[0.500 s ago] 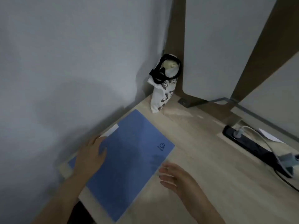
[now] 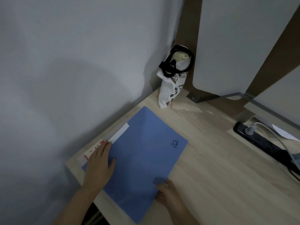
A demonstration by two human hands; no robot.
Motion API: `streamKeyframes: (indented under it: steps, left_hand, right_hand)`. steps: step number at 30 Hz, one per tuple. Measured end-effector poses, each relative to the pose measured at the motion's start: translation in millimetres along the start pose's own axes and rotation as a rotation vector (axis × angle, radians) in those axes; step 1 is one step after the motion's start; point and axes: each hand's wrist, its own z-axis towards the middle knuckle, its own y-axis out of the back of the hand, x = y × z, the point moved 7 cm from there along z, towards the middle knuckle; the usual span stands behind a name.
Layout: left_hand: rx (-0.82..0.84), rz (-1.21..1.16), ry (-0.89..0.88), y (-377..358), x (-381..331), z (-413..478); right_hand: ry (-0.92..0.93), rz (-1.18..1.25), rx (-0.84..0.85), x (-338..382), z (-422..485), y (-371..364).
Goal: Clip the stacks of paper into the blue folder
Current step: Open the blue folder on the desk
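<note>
change since earlier frame: right hand (image 2: 168,194) has shifted from the bare desk beside the folder onto the folder's near right edge; left hand (image 2: 99,163) remains on the folder's left side.
blue folder (image 2: 139,159): closed, flat on the wooden desk (image 2: 219,176), set at a diagonal near the desk's left edge, beside the grey wall (image 2: 73,70). dark logo near its right corner.
paper under folder: white strip (image 2: 119,133) protrudes from beneath the folder's left edge; a red-and-white printed sheet (image 2: 93,150) shows just beside it, partly covered by the left hand.
left hand: palm down, fingers spread flat, resting on the folder's left margin and the printed sheet; grips nothing.
right hand: fingers curled at the folder's near right edge, thumb on top of the cover; fingertips hidden, so a pinch on the cover edge cannot be confirmed.
printed tote bag (image 2: 172,82): upright in the far corner, black straps on top, pale object visible inside, just beyond the folder's far corner.
black power strip (image 2: 266,143): on the desk at right, well apart from the folder, white plug and cable attached.
white panels (image 2: 235,43): upright behind the desk, with brown frame.
</note>
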Motion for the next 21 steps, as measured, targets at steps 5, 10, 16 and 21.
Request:
streamKeyframes:
  steps: [5, 10, 16, 21]
  left_hand:
    - [0.02, -0.224, 0.162, -1.9, 0.9, -4.7]
    - [0.154, -0.522, 0.268, -18.5, -19.8, -16.7]
    - [0.251, -0.533, 0.244, -63.4, -59.4, -30.9]
    - [0.413, -0.52, 0.155, -106.9, -102.5, -44.9]
  right_hand:
    - [0.141, 0.062, -0.196, 5.5, -2.3, 29.8]
    - [0.245, 0.084, -0.244, 10.6, -19.4, 65.9]
    - [0.304, 0.152, -0.344, 0.0, -51.0, 114.2]
    - [0.315, 0.218, -0.454, -19.0, -78.3, 166.9]
